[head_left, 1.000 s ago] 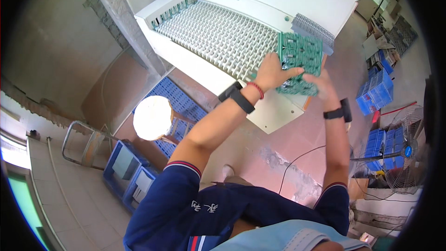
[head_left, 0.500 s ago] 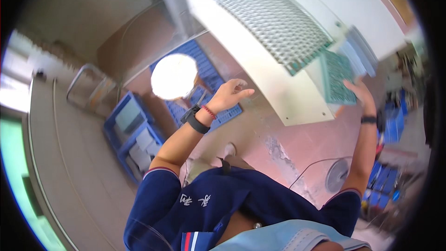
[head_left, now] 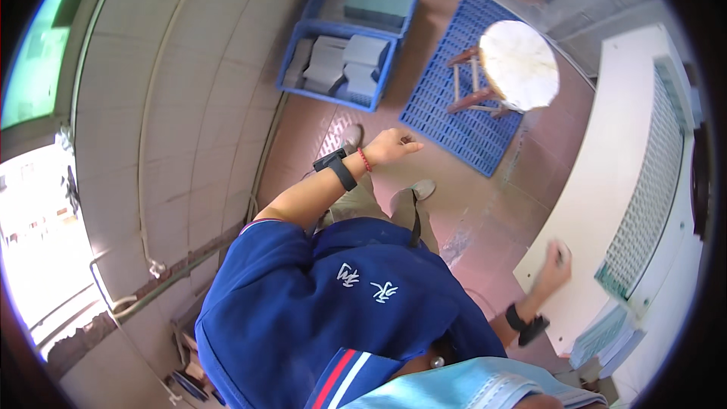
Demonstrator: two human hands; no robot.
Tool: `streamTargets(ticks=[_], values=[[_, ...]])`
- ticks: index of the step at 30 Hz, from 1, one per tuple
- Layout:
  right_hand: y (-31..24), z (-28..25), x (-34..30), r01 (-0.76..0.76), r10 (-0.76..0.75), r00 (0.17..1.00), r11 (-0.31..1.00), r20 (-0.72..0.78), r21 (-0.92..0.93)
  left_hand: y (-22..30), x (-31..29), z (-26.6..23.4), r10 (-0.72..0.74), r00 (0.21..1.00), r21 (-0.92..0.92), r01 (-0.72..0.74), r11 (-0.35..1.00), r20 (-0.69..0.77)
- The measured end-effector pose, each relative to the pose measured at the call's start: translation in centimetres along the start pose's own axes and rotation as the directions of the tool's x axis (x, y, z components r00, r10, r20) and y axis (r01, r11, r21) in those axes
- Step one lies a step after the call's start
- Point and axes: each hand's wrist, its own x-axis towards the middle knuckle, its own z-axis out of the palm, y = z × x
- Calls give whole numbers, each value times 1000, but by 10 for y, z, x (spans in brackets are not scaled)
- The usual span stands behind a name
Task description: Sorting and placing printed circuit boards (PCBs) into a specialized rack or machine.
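Note:
In the middle of the view my left hand (head_left: 390,146) hangs in the air over the floor, its fingers loosely bent, the thumb apart, nothing held. A dark watch band and a red bead bracelet circle that wrist. My right hand (head_left: 551,269) is in front of the white bench (head_left: 579,204), its fingers curled in and slightly blurred; no object shows in it. Set in the bench top is a long panel (head_left: 644,189) with rows of small pale pieces. A greenish tray (head_left: 600,333) stands at the bench's near end, below my right hand, next to light blue sheets (head_left: 625,352).
Two joined blue crates (head_left: 388,68) sit on the floor by the tiled wall, holding a grey-green block (head_left: 376,4) and grey pieces (head_left: 327,63). A round-topped stool (head_left: 519,64) stands on a blue slatted pallet (head_left: 454,83). Pipes run along the left wall.
The view has swung left, with the crates and stool now ahead and the bench at the right. My right hand has come away from the green tray; my left hand keeps its loose pose.

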Motion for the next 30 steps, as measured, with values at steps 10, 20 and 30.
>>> streamTargets(ticks=[10, 20, 30], values=[[-181, 345, -22, 115, -237, 707, 968, 666, 223, -198, -24, -143, -166, 977, -193, 139, 971, -136], [-182, 609, -67, 79, -119, 448, 993, 886, 93, -366, -33, -240, -444, 814, -489, 235, 840, -373], [-131, 784, 1, 331, 37, 473, 919, 880, -216, -413, 3, -208, -602, 714, -770, 140, 623, -357]])
